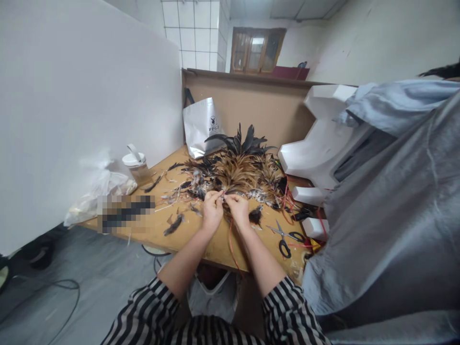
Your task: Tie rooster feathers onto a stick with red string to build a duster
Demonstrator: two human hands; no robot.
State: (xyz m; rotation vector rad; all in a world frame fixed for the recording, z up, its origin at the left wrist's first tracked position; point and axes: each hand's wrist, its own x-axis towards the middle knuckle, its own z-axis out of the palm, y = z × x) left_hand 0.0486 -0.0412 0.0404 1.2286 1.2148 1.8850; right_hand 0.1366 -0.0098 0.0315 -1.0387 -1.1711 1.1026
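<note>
My left hand (213,210) and my right hand (237,208) meet fingertip to fingertip at the near edge of a big feather pile. Both are closed in a pinch, and the small thing between the fingertips is too small to make out. Brown feathers (235,170) fan out just beyond my fingers, with long black feathers (247,140) rising behind them. A thin red cord (231,242) hangs from beneath my hands over the table's front edge. To the right of my right hand lie scissors (283,235) with black handles, blades apart.
Loose dark feathers (174,224) are scattered on the wooden table (201,244). A lidded jar (138,167) and a plastic bag (104,187) stand left. At the back is a silver bag (201,127). White foam (316,143) and grey cloth (388,206) crowd the right side. Below sits a lined bin (212,297).
</note>
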